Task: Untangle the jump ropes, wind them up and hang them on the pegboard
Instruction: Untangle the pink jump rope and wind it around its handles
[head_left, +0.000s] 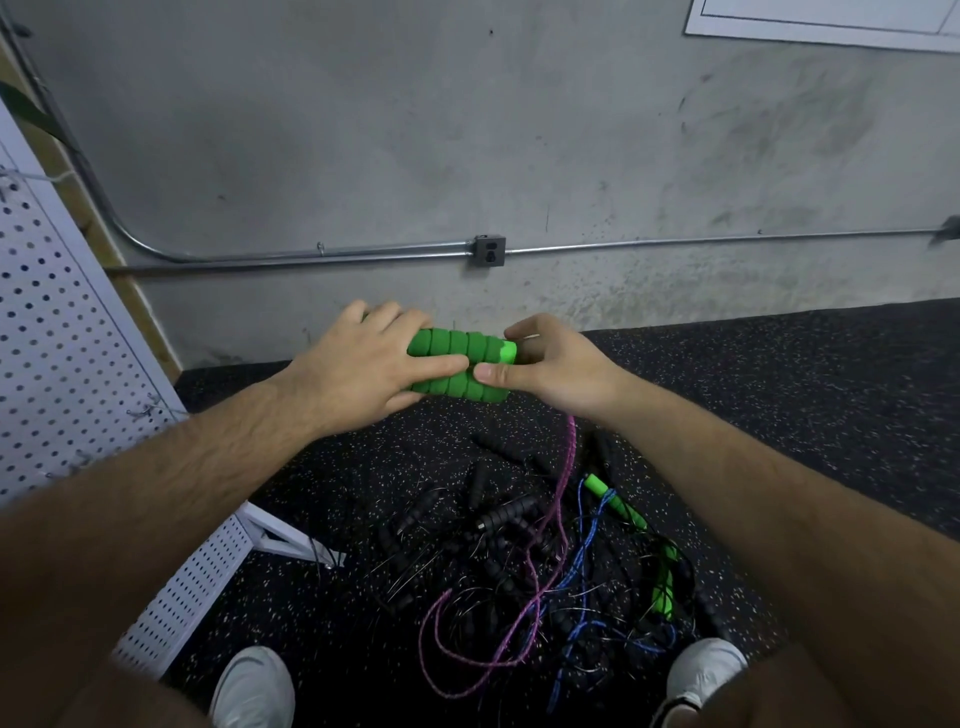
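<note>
Left hand (353, 374) and right hand (556, 369) clasp paired green foam handles (457, 345) above the rope tangle (498, 525), likely to wind the pink rope (570, 452).

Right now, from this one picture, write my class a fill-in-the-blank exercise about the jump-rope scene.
The left hand and the right hand hold foam handles coloured ____.
The rope hanging below them is ____.
The pegboard stands on the person's ____ side.
Missing words: green; purple; left.
</note>
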